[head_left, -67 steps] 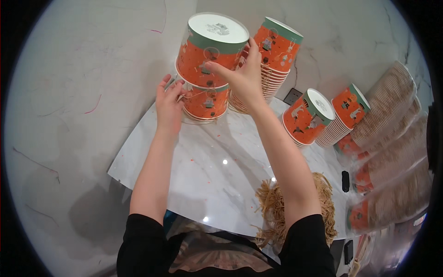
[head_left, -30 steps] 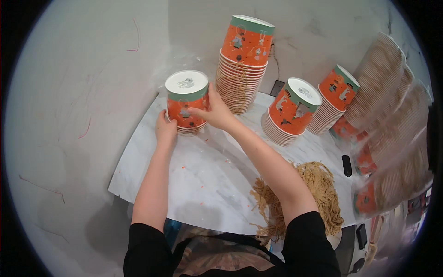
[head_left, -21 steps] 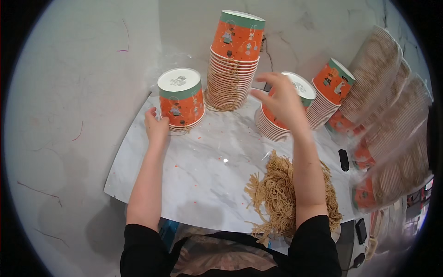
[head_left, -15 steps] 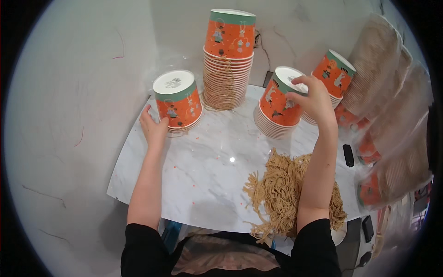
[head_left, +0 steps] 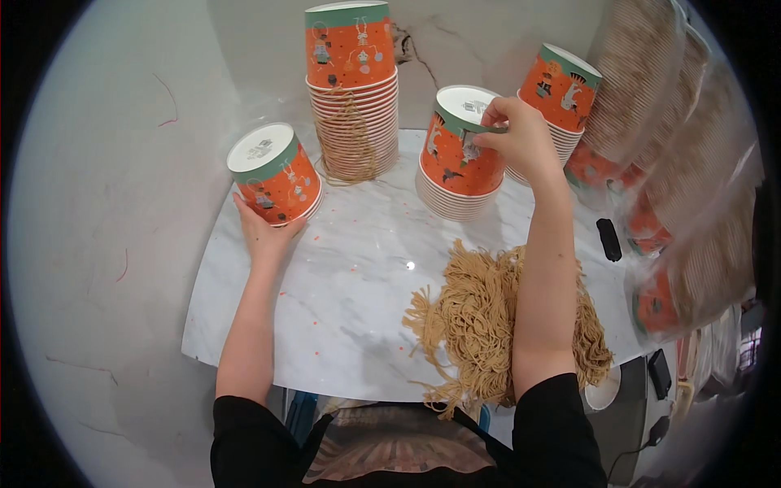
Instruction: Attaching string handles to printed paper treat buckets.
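At the table's far left, my left hand [head_left: 265, 237] curves round the rim end of a short stack of upturned orange paper cups [head_left: 281, 185] with green bands. That stack leans to the left. Right of the middle, my right hand [head_left: 525, 134] pinches the upper edge of the top paper cup [head_left: 457, 150] on another upturned stack, thumb against its side near the white base. The white rims of the cups nested below [head_left: 457, 203] show under it. Under my right forearm lies a heap of tan cords [head_left: 480, 317].
A tall stack of cups [head_left: 354, 130], with a cord hanging down it, stands between the two. Another stack [head_left: 561, 89] is behind my right hand. Plastic-wrapped cup sleeves [head_left: 691, 154] line the right side, near a small black object [head_left: 608, 239] on the marbled table [head_left: 325, 317].
My left hand has closed round the left stack, which now tilts left. My right thumb and fingers have come together on the top cup's edge. The whole view has shifted slightly.
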Demonstrator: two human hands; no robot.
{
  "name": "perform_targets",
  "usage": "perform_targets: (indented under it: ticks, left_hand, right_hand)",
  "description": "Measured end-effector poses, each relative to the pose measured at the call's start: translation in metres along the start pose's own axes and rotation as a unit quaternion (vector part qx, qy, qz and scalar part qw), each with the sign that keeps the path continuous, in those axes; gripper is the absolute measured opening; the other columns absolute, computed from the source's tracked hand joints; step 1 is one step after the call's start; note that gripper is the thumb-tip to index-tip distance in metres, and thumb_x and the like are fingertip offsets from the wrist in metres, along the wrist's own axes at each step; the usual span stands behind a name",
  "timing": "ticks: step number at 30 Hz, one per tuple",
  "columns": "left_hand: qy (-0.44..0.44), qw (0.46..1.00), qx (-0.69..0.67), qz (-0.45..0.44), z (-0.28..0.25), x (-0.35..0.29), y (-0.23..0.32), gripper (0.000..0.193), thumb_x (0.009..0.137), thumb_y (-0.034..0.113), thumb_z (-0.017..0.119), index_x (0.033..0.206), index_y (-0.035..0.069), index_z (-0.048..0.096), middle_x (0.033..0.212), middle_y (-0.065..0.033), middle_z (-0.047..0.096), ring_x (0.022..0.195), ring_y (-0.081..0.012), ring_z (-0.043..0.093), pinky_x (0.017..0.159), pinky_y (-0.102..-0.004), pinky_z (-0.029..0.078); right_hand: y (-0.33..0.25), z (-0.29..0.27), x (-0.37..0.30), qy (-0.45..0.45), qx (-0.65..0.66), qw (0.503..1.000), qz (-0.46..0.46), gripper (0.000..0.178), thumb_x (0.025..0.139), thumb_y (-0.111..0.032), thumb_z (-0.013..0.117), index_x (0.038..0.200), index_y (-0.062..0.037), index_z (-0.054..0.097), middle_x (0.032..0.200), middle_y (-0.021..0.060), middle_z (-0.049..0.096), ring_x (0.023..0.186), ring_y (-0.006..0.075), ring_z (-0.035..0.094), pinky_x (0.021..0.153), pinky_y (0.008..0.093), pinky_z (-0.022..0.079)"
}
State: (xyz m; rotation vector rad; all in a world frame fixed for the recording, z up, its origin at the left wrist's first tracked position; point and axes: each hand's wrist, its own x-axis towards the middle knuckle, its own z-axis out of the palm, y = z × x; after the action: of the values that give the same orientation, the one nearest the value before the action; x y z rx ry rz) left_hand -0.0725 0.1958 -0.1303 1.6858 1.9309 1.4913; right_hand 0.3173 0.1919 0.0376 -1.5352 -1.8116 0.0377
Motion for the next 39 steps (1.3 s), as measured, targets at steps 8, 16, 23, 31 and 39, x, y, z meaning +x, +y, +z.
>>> perform_targets:
  ticks: [8, 16, 23, 31, 39]
  left_hand:
    - [0.016, 1.0, 0.024, 0.008, 0.0, -0.003, -0.007, 0.14, 0.062, 0.025, 0.095, 0.157, -0.007, -0.002, 0.156, -0.0303, 0.026, 0.145, -0.0417, 0.033, 0.121, -0.0454, 0.03]
    - [0.112, 0.993, 0.044, 0.02, -0.008, -0.008, 0.022, 0.13, 0.072, 0.036, 0.091, 0.158, -0.004, 0.0, 0.158, -0.0308, 0.011, 0.149, -0.0446, 0.013, 0.121, -0.0523, 0.02]
    - [0.06, 0.987, -0.094, 0.116, -0.007, -0.041, 0.058, 0.113, 0.081, 0.025, 0.084, 0.158, -0.001, 0.006, 0.159, -0.0276, 0.015, 0.15, -0.0411, 0.015, 0.121, -0.0509, 0.021]
    - [-0.114, 0.934, -0.246, 0.234, -0.02, -0.068, 0.094, 0.08, 0.085, 0.012, 0.078, 0.151, -0.002, 0.034, 0.15, -0.0162, 0.04, 0.139, -0.0286, 0.043, 0.116, -0.0415, 0.035]
    - [-0.121, 0.867, -0.47, 0.111, -0.022, -0.093, 0.085, 0.044, 0.102, 0.009, 0.056, 0.143, -0.003, 0.044, 0.136, -0.0099, 0.056, 0.123, -0.0149, 0.054, 0.105, -0.0325, 0.044]
  right_hand:
    - [0.005, 0.007, 0.001, 0.083, 0.007, 0.996, -0.033, 0.028, 0.072, -0.006, 0.083, 0.094, 0.0019, 0.067, 0.099, 0.0162, 0.066, 0.093, 0.0323, 0.064, 0.083, 0.041, 0.052]
    - [0.0, 0.003, -0.005, 0.117, 0.006, 0.992, -0.04, 0.029, 0.074, -0.008, 0.082, 0.095, 0.002, 0.066, 0.098, 0.0153, 0.065, 0.093, 0.0327, 0.064, 0.084, 0.0415, 0.052]
    - [-0.037, -0.02, -0.017, 0.267, 0.009, 0.953, -0.143, 0.023, 0.076, -0.006, 0.08, 0.094, -0.001, 0.067, 0.095, 0.0118, 0.064, 0.09, 0.0296, 0.063, 0.079, 0.0388, 0.052]
    - [-0.099, -0.023, -0.051, 0.261, 0.095, 0.919, -0.279, 0.024, 0.077, 0.002, 0.081, 0.096, 0.0002, 0.068, 0.092, 0.002, 0.067, 0.088, 0.0135, 0.064, 0.081, 0.027, 0.049]
    - [-0.1, 0.022, -0.057, -0.025, 0.174, 0.97, -0.166, 0.023, 0.079, -0.012, 0.079, 0.092, -0.0004, 0.065, 0.088, 0.0134, 0.066, 0.081, 0.0312, 0.065, 0.071, 0.039, 0.05]
